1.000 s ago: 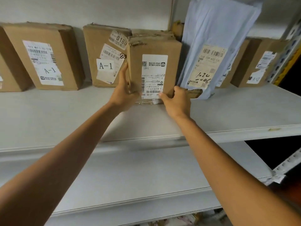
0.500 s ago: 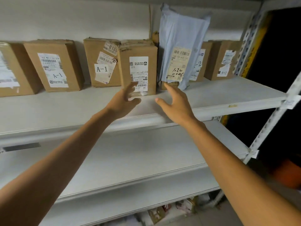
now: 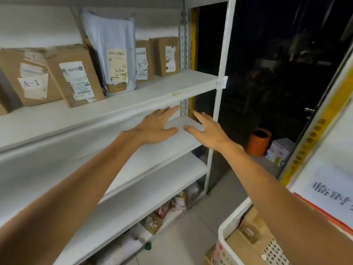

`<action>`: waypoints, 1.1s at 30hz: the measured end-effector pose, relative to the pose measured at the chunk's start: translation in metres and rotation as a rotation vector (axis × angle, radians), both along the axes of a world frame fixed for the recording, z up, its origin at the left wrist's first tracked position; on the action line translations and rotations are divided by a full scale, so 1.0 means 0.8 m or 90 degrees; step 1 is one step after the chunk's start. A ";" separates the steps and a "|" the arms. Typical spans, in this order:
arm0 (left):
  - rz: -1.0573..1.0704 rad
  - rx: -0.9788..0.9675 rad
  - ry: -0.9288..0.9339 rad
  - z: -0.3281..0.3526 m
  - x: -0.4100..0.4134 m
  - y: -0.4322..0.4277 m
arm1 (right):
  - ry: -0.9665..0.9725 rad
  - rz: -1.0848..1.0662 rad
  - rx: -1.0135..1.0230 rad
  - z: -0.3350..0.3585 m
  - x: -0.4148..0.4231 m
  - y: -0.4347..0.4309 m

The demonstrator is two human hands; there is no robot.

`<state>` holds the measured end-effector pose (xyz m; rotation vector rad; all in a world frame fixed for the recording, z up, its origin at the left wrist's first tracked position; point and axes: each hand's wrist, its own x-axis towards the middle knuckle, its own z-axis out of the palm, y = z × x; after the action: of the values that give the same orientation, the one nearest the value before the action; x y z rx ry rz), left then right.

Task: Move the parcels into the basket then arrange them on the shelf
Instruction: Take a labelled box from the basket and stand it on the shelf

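Observation:
Several cardboard parcels stand in a row on the white top shelf (image 3: pixel 152 92). One box with a white label (image 3: pixel 76 77) stands by an "A-1" box (image 3: pixel 28 79). A pale blue mailer bag (image 3: pixel 112 48) leans upright beside them, then an "A-2" box (image 3: pixel 144 62) and another box (image 3: pixel 168 55). My left hand (image 3: pixel 156 125) and my right hand (image 3: pixel 208 129) hover empty with fingers spread, below the top shelf and in front of the middle shelf. A white perforated basket (image 3: pixel 229 238) at lower right holds brown parcels (image 3: pixel 248 238).
The white rack upright (image 3: pixel 219 88) stands right of my hands. Lower shelves hold packets (image 3: pixel 172 205) near the floor. An orange cylinder (image 3: pixel 257 140) and a white carton (image 3: pixel 280 150) sit on the floor in the dark area. A yellow-edged board with writing (image 3: pixel 328 180) is at right.
Both hands let go of the labelled box, left it standing on the top shelf, and drew back and down. The view swung right, bringing the basket into sight.

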<state>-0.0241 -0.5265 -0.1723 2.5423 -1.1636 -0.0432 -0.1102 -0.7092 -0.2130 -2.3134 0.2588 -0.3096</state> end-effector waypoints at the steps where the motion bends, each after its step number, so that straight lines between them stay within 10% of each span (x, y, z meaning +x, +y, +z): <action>1: -0.020 0.013 0.007 -0.009 -0.011 -0.023 | 0.015 -0.030 0.009 -0.010 -0.022 -0.017; 20: -0.505 0.201 0.248 -0.312 -0.258 -0.344 | 0.240 -0.493 0.215 -0.291 -0.389 -0.172; 33: -0.387 0.303 0.370 -0.439 -0.192 -0.396 | 0.319 -0.493 0.385 -0.401 -0.334 -0.240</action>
<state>-0.1778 -0.8437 -0.5235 2.1488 -1.7381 -1.2356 -0.3771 -0.9015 -0.5336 -1.5681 1.3125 -0.0007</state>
